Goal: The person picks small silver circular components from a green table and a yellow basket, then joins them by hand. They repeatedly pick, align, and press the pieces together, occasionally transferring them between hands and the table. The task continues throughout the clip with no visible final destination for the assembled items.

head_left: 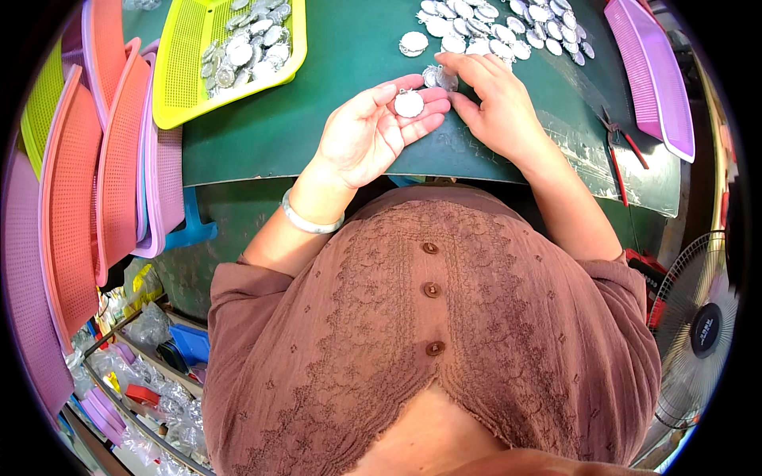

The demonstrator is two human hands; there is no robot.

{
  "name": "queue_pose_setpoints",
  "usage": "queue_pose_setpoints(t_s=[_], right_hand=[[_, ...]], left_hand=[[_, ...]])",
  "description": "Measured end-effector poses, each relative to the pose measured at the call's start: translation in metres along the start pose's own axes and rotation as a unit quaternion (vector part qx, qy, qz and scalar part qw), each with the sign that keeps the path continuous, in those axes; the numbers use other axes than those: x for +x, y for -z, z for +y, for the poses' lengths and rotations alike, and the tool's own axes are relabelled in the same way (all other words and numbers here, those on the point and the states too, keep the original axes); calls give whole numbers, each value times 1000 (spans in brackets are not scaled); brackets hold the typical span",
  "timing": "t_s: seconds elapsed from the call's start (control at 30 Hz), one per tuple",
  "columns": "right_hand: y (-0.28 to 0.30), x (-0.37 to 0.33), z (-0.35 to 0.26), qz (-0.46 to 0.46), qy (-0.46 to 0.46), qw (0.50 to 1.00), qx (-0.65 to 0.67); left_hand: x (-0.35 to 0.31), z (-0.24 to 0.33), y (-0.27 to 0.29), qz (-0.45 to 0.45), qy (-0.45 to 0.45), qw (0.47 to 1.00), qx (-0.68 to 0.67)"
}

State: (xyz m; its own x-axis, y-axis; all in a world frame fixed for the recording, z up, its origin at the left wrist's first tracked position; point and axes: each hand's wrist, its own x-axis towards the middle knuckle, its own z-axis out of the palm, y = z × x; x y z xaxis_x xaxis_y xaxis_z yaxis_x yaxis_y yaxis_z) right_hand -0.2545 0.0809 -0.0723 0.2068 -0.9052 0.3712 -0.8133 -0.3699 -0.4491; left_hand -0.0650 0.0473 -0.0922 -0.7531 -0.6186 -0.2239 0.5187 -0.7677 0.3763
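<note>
Brown blouse (508, 309) — hands (361, 131) (502, 107) angle inward, left palm up.

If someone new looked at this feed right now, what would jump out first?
Probably the bright yellow-green basket at upper left, heaped with silvery round pieces. Next, at the middle, the left hand, palm up with one round piece on its fingers, and the right hand beside it, its fingertips at more pieces. Red-handled pliers on the right of the green table might follow.
</note>
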Motion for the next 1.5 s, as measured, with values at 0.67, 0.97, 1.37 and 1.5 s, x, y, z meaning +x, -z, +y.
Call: queue_pose_setpoints(t_s=[0.67,0.97,1.37,1.5], right_hand=[[10,-5,-5,-33,-277,741,611],[10,-9,-11,-24,-236,781,577],[4,-14,-9,-4,-222,761,609],[5,-14,-9,-12,-237,758,607]], left_hand=[[-1,-5,-16,96,-1,972,216],[-4,-5,-16,80,-22,984,159],[-3,-19,-19,124,-117,965,200],[-3,-21,-24,141,-121,956,227]])
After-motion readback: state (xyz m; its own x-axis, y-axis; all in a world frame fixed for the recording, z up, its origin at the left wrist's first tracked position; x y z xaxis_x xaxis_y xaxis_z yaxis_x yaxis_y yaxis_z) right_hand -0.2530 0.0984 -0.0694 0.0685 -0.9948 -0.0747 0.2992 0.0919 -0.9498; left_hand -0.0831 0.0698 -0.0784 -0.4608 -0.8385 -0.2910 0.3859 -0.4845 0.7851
